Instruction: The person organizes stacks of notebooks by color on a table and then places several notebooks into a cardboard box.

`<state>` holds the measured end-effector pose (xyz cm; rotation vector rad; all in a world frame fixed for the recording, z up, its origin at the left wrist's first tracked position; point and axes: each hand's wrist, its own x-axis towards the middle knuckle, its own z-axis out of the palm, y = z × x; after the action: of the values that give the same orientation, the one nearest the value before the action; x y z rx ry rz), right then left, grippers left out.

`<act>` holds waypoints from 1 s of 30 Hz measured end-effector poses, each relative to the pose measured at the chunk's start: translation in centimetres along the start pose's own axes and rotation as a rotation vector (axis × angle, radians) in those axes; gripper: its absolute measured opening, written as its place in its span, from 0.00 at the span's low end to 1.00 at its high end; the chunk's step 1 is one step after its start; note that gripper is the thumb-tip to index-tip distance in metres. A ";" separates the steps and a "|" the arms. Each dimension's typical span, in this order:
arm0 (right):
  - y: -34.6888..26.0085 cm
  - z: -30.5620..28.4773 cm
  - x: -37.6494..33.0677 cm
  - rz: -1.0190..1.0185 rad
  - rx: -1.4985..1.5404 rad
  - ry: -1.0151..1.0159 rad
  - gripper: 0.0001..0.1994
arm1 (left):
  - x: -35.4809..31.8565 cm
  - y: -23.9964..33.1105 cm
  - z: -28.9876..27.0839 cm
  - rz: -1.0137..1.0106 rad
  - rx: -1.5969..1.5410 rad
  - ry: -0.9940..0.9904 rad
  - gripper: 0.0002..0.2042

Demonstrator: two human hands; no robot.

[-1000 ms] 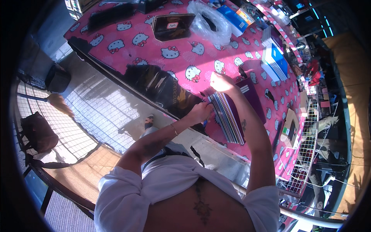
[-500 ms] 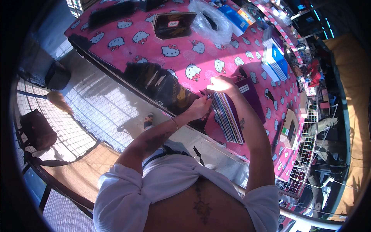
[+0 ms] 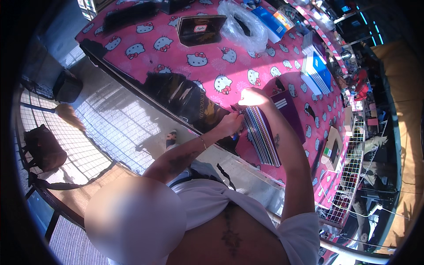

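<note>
We see both hands closed on a stack of striped notebooks (image 3: 261, 134): the left hand (image 3: 229, 123) pinches its near-left edge, the right hand (image 3: 252, 97) grips the far end. The stack lies on the pink cartoon-cat tablecloth (image 3: 185, 57), right of a dark bag (image 3: 181, 95).

1 head view, steeply down over table (image 3: 274, 66)

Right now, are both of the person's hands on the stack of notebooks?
Yes, the left hand and the right hand both rest on the near end of the stack of notebooks on the pink tablecloth.
</note>
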<state>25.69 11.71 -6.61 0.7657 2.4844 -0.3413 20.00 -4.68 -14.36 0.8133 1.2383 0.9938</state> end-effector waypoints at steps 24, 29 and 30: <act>1.5 2.1 1.7 -0.131 -0.027 0.033 0.20 | -0.3 -0.6 0.1 -0.008 0.010 0.010 0.16; 2.1 1.5 2.1 -0.173 0.046 -0.061 0.18 | -0.6 -0.8 -0.3 -0.025 0.074 -0.014 0.17; 1.5 1.0 2.2 -0.150 0.056 -0.094 0.18 | -0.5 -1.3 -0.7 -0.026 0.062 -0.046 0.17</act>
<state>25.40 13.52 -8.73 0.5727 2.4577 -0.4909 19.49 -5.69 -15.47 0.8622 1.2422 0.9148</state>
